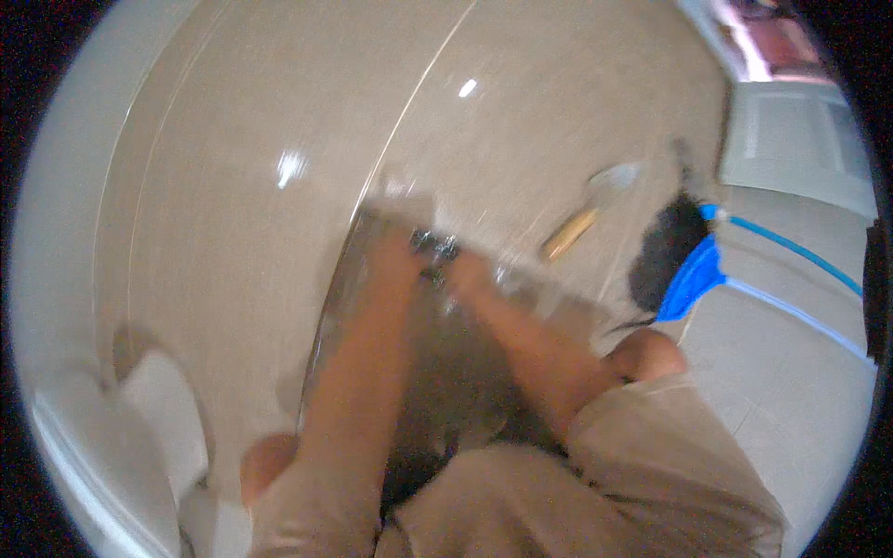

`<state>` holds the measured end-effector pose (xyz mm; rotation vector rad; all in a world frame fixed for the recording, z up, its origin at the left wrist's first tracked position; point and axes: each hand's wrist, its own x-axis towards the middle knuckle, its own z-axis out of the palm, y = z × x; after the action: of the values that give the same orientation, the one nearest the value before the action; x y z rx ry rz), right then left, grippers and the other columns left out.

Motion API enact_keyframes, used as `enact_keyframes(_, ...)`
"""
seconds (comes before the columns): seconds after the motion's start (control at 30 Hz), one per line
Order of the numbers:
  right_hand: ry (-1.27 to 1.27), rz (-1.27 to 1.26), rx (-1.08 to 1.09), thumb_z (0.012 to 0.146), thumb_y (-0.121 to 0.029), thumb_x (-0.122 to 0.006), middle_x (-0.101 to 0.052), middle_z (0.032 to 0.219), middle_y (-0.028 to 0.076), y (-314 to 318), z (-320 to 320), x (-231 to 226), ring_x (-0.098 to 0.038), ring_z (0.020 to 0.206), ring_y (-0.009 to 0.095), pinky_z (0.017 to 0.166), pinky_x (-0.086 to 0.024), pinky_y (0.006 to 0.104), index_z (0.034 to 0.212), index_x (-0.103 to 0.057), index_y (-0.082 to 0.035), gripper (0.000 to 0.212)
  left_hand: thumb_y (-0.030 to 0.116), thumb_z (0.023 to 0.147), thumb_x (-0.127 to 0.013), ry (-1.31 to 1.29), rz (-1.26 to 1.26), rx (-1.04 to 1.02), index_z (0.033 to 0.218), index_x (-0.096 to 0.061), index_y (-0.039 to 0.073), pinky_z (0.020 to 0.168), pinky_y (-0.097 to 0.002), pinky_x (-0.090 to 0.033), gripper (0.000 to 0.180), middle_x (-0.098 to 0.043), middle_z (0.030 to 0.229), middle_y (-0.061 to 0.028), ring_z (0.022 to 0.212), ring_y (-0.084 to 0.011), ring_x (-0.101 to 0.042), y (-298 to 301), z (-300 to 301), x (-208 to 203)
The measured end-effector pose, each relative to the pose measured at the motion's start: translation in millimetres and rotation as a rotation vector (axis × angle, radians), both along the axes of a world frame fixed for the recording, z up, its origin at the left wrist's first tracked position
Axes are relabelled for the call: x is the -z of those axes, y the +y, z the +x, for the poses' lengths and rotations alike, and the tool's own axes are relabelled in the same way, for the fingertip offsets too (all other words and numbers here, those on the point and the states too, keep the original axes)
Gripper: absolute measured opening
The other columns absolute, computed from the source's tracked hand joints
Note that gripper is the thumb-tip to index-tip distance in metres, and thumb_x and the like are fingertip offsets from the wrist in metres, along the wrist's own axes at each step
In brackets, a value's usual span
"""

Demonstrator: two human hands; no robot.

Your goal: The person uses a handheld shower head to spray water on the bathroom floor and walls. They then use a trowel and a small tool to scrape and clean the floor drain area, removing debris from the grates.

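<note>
Both of my forearms reach forward between my bent knees over a dark, glossy sheet-like surface (446, 372) on the floor. My left hand (398, 253) and my right hand (468, 272) come close together near its far edge. Between them is a small dark shiny thing (433, 245), too blurred to name, and both hands appear closed on it. Motion smears the fingers. Ahead and to the right, a tool with a wooden handle (569, 234) and a pale, flat blade (614, 177) lies on the floor.
A broom with a blue head (690, 279) and black bristles (668, 246) lies at the right, near a second blue handle (795, 246). A white panel (781, 135) stands at the far right. White rounded objects (167, 414) are at the lower left, and glossy beige tiles (242, 112) cover the floor.
</note>
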<state>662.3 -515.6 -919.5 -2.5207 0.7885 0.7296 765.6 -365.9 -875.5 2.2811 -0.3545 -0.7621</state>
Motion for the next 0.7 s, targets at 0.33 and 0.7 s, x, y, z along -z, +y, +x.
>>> enact_keyframes(0.33,0.14,0.264,0.223,0.096,-0.05,-0.06,-0.073,0.108,0.025,71.5,-27.4,-2.6,-0.072,0.099,0.043,0.09,-0.056,0.054,0.109,-0.075,-0.001,0.053,0.025,0.073,-0.084,-0.071,0.293,0.038,0.085,-0.077,-0.002,0.08,-0.0492,-0.059,0.03,-0.074,0.084,-0.0232,0.077,-0.0417,-0.073,58.9,-38.5,48.6)
enact_keyframes(0.7,0.068,-0.15,0.404,0.096,-0.049,-0.057,-0.068,0.126,0.023,106.9,-16.2,-20.8,-0.064,0.121,0.042,0.106,-0.047,0.0564,0.126,-0.069,-0.009,0.051,0.029,0.073,-0.083,0.013,0.538,0.121,0.082,-0.076,-0.001,0.077,-0.0513,-0.058,0.032,-0.073,0.081,-0.0226,0.077,-0.0384,-0.073,63.1,-50.8,56.4)
